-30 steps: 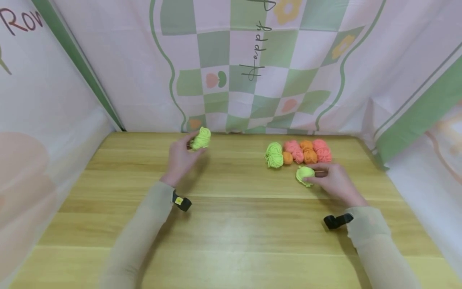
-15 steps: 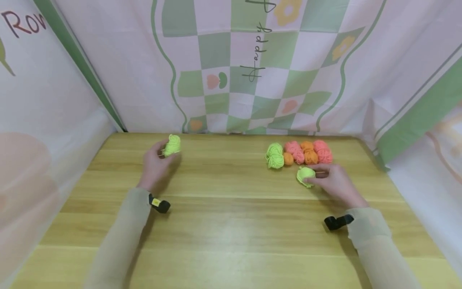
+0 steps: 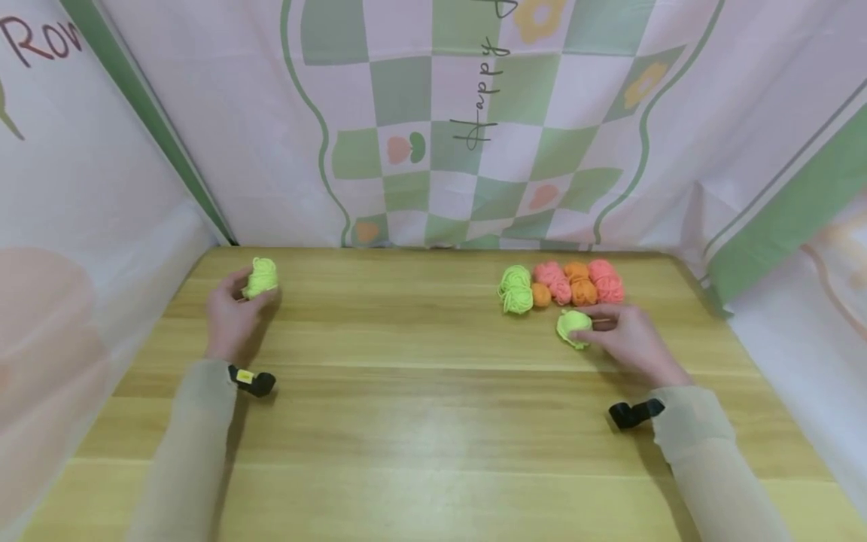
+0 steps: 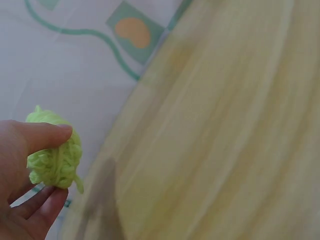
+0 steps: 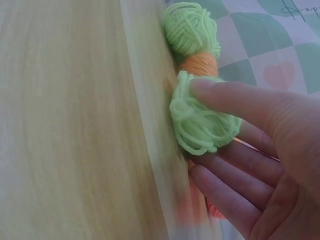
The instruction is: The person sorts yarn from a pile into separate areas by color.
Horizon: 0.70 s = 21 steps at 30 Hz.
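Observation:
At the far left of the table, my left hand [image 3: 233, 312] pinches a yellow-green ball of yarn [image 3: 262, 278] between thumb and fingers. In the left wrist view the thumb lies across this yarn ball [image 4: 56, 155], with fingertips under it. My right hand [image 3: 630, 339] holds a second yellow-green yarn ball [image 3: 572, 329] just in front of a row of yarn at the back right. The right wrist view shows loose loops on that held ball [image 5: 205, 120], the thumb pressing its upper side. Its far side is hidden by the fingers.
The row holds a yellow-green yarn bundle [image 3: 516, 290], a small orange ball [image 3: 540, 295], a pink bundle [image 3: 552, 283], an orange bundle [image 3: 580, 284] and another pink bundle [image 3: 605, 281]. A patterned curtain [image 3: 467, 173] hangs along the back edge of the wooden table [image 3: 420, 421].
My left hand has moved left across the table, carrying its yellow-green yarn ball. My right hand and the ball in it stay in place, as does the yarn row.

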Available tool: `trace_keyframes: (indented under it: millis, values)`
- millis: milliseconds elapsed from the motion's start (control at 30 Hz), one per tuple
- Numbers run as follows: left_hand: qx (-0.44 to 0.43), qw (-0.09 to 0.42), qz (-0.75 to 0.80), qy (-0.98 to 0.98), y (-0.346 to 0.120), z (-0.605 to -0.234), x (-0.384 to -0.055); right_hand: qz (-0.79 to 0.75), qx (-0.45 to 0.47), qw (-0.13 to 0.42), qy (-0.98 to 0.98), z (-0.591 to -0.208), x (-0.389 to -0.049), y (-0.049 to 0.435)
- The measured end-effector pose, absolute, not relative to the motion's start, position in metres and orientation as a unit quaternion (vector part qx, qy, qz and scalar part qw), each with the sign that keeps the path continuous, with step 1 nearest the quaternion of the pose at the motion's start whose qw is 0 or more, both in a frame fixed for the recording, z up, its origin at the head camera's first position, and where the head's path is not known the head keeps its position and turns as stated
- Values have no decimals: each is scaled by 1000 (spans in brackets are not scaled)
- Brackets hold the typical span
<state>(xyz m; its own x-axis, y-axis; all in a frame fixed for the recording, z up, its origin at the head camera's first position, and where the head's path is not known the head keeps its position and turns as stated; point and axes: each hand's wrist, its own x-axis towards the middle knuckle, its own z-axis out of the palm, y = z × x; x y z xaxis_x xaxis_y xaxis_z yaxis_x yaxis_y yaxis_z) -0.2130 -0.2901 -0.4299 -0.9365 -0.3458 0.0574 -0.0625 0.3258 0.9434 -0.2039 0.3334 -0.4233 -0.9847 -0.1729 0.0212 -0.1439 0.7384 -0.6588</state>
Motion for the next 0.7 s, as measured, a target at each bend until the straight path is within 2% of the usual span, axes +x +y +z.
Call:
trace_keyframes:
  millis: [100,333,467,700]
  values:
    - [133,131,-556,-810,-303,-424,-215,-351,-85,20,932,-423,-204,334]
    - [114,183,-503,-837,-330,-411,-226,-347,-82,23,934,-423,-204,334]
    - [122,180,-475,-853,-343,-409,-229,-346,-81,22,935,-422,-204,334]
    - [146,146,-488,-848,-356,-420,-228,-342,-79,23,936,-421,-203,333]
